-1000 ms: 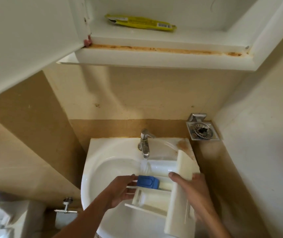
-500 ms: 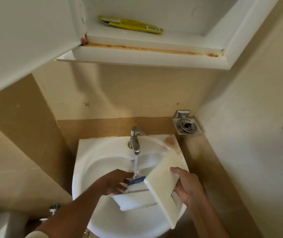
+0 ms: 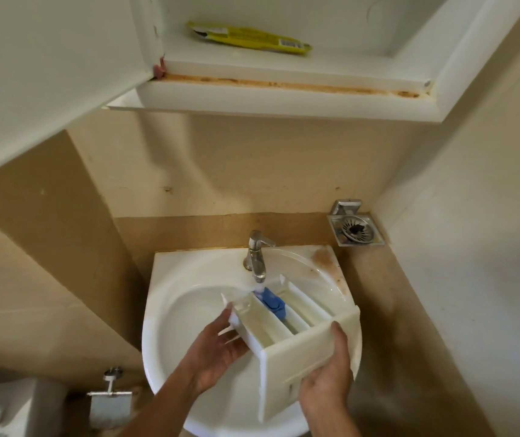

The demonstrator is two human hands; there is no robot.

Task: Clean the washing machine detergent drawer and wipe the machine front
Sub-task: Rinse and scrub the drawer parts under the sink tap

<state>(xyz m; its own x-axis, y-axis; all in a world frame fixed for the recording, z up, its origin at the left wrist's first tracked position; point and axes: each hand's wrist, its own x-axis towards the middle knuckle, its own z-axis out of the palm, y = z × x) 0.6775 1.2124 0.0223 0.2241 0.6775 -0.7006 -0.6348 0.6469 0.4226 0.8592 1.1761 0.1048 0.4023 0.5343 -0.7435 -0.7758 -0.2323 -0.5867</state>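
Tipped on edge half a second ago, the detergent drawer (image 3: 283, 323) now lies nearly level with its compartments facing up, held over the sink (image 3: 170, 310) at lower centre of the frame, its back end just beneath the tap (image 3: 257, 257). The left hand (image 3: 217, 351) cups the drawer's left wall from below, thumb up along the side. The right hand (image 3: 324, 386) grips the front panel (image 3: 296, 361), thumb hooked over its top edge and fingers hidden behind it.

By the look of it, the rinsing step is in hand; wiping the machine front is not yet begun. Whether water is running at this instant is too blurred to tell. The next move likely calls for steering each channel under the spout, then tilting the drawer to drain it without losing hold.

Moulded of hard, glossy, off-white plastic, the drawer is a long box split by thin ribs into narrow troughs, with a blue insert (image 3: 272, 302) seated in the middle one. Its flat panel looks slippery when wet. The basin is smooth white ceramic with a rusty stain (image 3: 326, 263) at its upper right corner; the tap is dull metal.
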